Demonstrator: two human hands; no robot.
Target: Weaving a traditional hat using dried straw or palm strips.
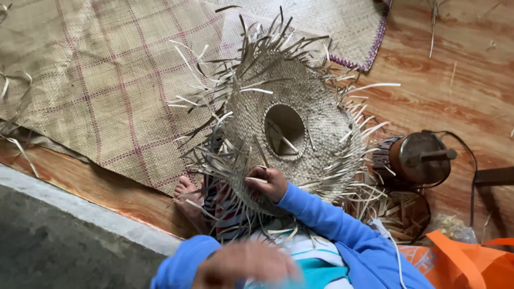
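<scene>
A half-woven straw hat (316, 107) lies brim up over my lap, with a round hole at its crown and loose strips sticking out all around. My right hand (269, 182), in a blue sleeve, pinches strips at the near edge of the brim. Low in the view, below the hat, my left hand (242, 264) is blurred by motion. Whether it holds anything cannot be made out. A bare foot (187, 196) shows under the loose strips at the left.
A large woven mat (101, 80) with purple checks covers the wooden floor (460, 80) behind the hat. A round brown wooden block (420, 158) with a cord stands at the right, an orange bag (466, 262) below it. A grey concrete step (59, 235) runs along the lower left.
</scene>
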